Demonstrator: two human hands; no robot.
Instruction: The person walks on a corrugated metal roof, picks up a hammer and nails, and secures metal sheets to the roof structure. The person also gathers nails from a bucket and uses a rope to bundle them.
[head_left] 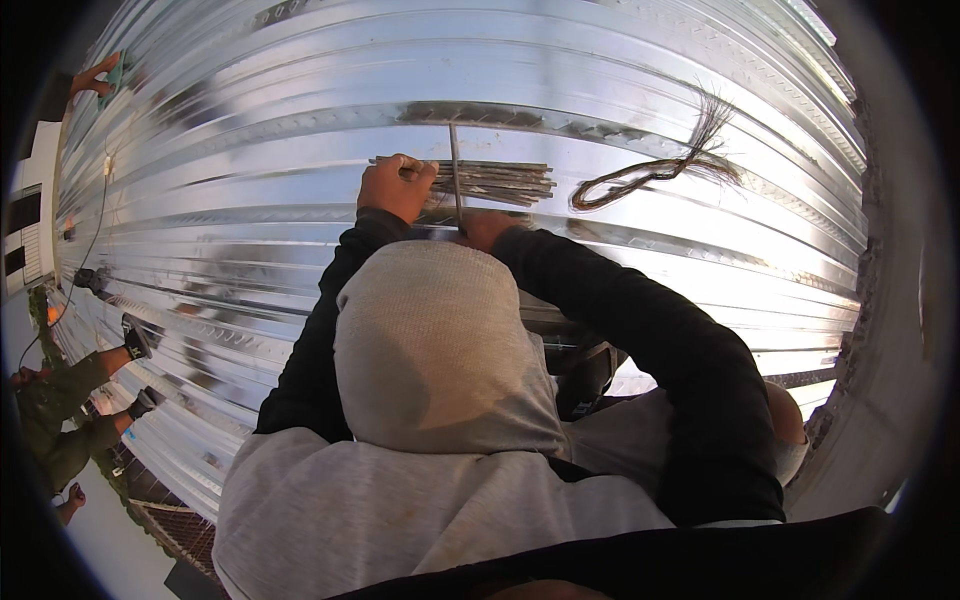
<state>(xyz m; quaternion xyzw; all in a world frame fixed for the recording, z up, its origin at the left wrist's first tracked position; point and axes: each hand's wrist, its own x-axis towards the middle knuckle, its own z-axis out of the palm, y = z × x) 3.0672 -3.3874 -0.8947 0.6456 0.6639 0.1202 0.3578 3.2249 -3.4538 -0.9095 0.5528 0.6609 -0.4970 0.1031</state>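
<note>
A bundle of short, thin dark rods (pixel 500 183) lies on shiny ribbed metal sheeting (pixel 610 95). Curled around the bundle's left end are the fingers of my left hand (pixel 396 188), thumb and forefinger pinched over the rods. A narrow metal bar (pixel 455 165) stands across the bundle's middle. At the bar's near end, my right hand (pixel 487 230) is closed; my raised knee (pixel 440 320) in grey cloth covers part of it. Right of the bundle lies a folded loop of thin wire (pixel 640 178), its loose ends fanned out.
A rough concrete edge (pixel 850 350) borders the sheeting on the right. Another person's legs (pixel 90 400) show at the left, and a co-worker's hand (pixel 93 77) at the upper left touches a teal object. A dark cable (pixel 100 215) trails along the left side.
</note>
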